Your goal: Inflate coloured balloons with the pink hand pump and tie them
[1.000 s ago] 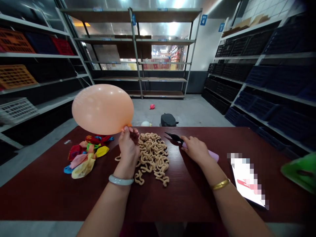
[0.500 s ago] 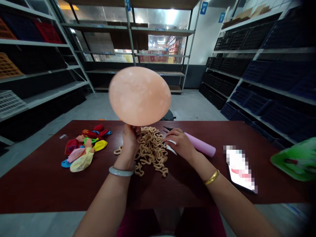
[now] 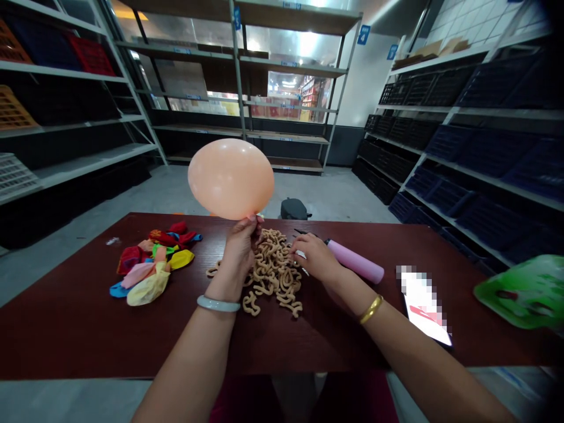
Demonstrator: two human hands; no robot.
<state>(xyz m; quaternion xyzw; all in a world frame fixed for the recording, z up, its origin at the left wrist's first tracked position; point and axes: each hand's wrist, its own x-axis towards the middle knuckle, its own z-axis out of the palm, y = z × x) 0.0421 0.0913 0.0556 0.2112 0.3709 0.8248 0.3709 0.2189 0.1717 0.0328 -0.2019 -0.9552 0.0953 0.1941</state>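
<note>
An inflated peach balloon [image 3: 231, 179] floats above the table's far edge, its neck pinched in the fingers of my left hand [image 3: 240, 244]. My right hand [image 3: 315, 255] is low over the table with its fingers curled around a small white thing [image 3: 301, 254], mostly hidden by them. Between my hands lies a heap of curly beige snack-like pieces [image 3: 275, 264]. Just beyond my right hand rests a pink cylinder [image 3: 356, 261] with a dark end. A dark thin tip [image 3: 301, 232] shows past my right fingers.
Several uninflated balloons [image 3: 150, 285] lie in a coloured pile on the left of the brown table [image 3: 185, 346]. A phone [image 3: 425, 308] and a green plastic package [image 3: 524, 294] are on the right. Shelves with crates [image 3: 467, 176] stand around, and a dark stool-like object [image 3: 295, 208] behind the table.
The balloon has swung left and down and looks smaller. My left hand has shifted slightly right. The right fingers have drawn in over the white thing.
</note>
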